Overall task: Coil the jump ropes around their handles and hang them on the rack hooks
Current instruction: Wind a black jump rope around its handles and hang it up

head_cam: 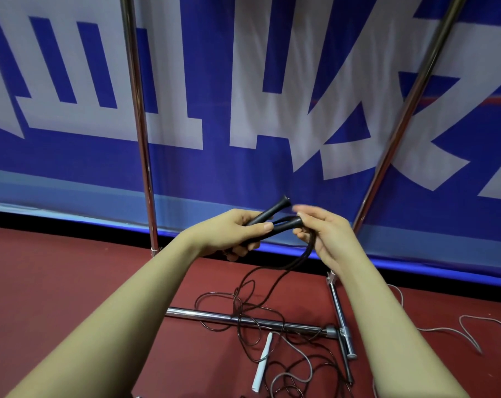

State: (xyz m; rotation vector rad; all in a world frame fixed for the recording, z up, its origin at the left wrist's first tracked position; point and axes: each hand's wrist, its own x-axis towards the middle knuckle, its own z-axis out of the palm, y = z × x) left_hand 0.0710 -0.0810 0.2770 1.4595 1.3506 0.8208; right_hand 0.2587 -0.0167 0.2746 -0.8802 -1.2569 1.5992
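Just starting to coil the black rope.

My left hand (238, 231) grips both black handles (269, 219); my right hand (321, 234) pinches the cord (306, 254). Most trails on the floor (71, 282); the white rope (262, 361) lies untouched.

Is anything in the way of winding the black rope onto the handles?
Nothing blocks the hands. The left hand grips both black handles; the right hand holds the black rope, whose slack lies tangled over the rack's base bar.

Cropped, unreadable characters on banner (243, 81)
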